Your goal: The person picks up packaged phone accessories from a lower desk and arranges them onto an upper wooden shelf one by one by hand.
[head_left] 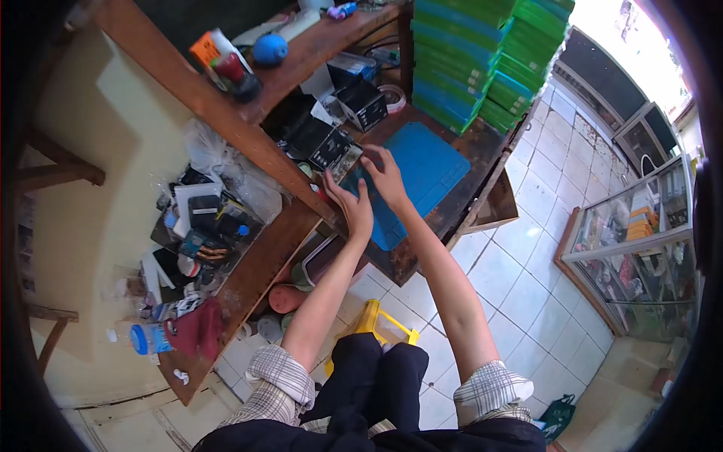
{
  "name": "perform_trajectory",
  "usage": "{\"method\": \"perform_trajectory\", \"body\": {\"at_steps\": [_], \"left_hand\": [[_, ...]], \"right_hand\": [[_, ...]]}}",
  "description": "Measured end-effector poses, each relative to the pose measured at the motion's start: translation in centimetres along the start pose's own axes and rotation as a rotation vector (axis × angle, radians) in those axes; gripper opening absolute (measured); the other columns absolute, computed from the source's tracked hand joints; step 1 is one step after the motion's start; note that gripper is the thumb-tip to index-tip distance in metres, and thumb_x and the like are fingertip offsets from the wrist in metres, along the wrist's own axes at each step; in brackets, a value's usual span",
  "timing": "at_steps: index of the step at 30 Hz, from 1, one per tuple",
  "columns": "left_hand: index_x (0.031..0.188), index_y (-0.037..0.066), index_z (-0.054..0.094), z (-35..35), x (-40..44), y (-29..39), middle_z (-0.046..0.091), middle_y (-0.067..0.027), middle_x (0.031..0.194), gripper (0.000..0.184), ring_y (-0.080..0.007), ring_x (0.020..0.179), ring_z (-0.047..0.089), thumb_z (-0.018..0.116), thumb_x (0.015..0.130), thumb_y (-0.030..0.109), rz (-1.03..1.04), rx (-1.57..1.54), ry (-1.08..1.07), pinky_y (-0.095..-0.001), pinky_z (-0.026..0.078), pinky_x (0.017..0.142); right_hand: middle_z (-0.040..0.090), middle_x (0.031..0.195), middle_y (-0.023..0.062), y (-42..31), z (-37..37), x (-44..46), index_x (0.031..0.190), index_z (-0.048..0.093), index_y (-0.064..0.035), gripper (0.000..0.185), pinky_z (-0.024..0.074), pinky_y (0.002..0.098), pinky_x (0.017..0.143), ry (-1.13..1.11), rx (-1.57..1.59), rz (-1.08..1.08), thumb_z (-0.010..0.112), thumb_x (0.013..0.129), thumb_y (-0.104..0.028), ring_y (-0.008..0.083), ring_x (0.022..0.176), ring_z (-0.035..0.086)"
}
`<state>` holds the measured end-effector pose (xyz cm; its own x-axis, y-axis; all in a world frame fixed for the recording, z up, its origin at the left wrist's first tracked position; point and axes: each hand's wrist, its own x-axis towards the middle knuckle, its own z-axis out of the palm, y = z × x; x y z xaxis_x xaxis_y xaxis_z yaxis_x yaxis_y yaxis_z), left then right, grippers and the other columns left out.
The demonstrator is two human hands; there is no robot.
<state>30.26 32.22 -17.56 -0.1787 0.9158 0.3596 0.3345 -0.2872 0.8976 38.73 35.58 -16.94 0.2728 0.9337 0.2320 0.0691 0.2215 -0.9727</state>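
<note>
Both of my hands reach forward over the workbench. My left hand (352, 206) is beside the near edge of a blue mat (431, 162), its fingers stretched out and the thumb apart. Above the mat's left part, my right hand (385, 178) has its fingers bent but spread, pointing at a black box (325, 145) with white print. A small greyish patch lies between my fingertips and this box; I cannot make out what it is. Neither hand visibly grips anything. Another black box (364, 104) stands behind.
Stacked green boxes (459, 56) stand at the bench's far end. A wooden shelf (301, 56) above carries a blue blower bulb (270, 50). Clutter and a maroon cloth (197, 330) cover the left bench. A yellow stool (370, 320) is below; a glass cabinet (636, 248) stands right.
</note>
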Motion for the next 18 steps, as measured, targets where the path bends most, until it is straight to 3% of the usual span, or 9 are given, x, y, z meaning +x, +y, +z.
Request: {"method": "perform_trajectory", "body": {"at_steps": [2,5,7,12,18], "left_hand": [[0.134,-0.002,0.007,1.1,1.2,-1.5,0.008,-0.0237,0.137,0.072,-0.0353,0.127,0.016,0.055,0.083,0.017,0.031,0.223,0.189,-0.0444,0.016,0.103],[0.133,-0.006,0.004,2.1,3.1,-3.8,0.008,-0.0279,0.136,0.073,-0.0378,0.126,0.016,0.053,0.084,0.018,-0.061,0.123,0.244,-0.0447,0.015,0.103],[0.134,-0.004,0.004,2.2,3.8,-4.5,0.009,-0.0282,0.135,0.072,-0.0384,0.125,0.016,0.051,0.085,0.017,-0.063,0.14,0.232,-0.0444,0.015,0.103],[0.135,0.0,0.005,2.6,3.7,-4.8,0.012,-0.0254,0.133,0.068,-0.036,0.125,0.018,0.049,0.086,0.016,0.033,0.044,0.243,-0.0435,0.017,0.102],[0.135,0.0,0.01,2.6,2.4,-1.7,0.013,-0.0235,0.135,0.065,-0.0351,0.127,0.015,0.049,0.086,0.02,0.062,-0.122,0.163,-0.0455,0.015,0.103]], "right_hand": [[0.052,0.107,0.0111,2.0,1.7,1.7,0.111,0.053,-0.0073,0.032,0.0404,0.031,0.084,-0.028,0.012,-0.037,0.057,0.083,-0.021,0.0235,0.099,0.051],[0.05,0.116,0.0122,4.5,3.7,4.1,0.117,0.049,-0.0082,0.038,0.0357,0.032,0.091,-0.032,0.116,-0.11,0.056,0.083,-0.022,0.0261,0.106,0.048],[0.046,0.121,0.0078,5.8,4.6,5.4,0.126,0.042,-0.0105,0.042,0.0367,0.0284,0.092,-0.136,0.157,-0.147,0.054,0.086,-0.018,0.0179,0.109,0.046],[0.046,0.123,0.011,6.1,5.0,5.3,0.127,0.04,-0.0091,0.043,0.0347,0.0273,0.093,-0.191,0.205,-0.085,0.053,0.087,-0.017,0.0181,0.112,0.043],[0.044,0.123,0.0104,3.4,2.5,3.6,0.125,0.042,-0.0088,0.041,0.0346,0.0292,0.093,-0.086,0.307,-0.079,0.053,0.087,-0.018,0.0196,0.113,0.041]]}}
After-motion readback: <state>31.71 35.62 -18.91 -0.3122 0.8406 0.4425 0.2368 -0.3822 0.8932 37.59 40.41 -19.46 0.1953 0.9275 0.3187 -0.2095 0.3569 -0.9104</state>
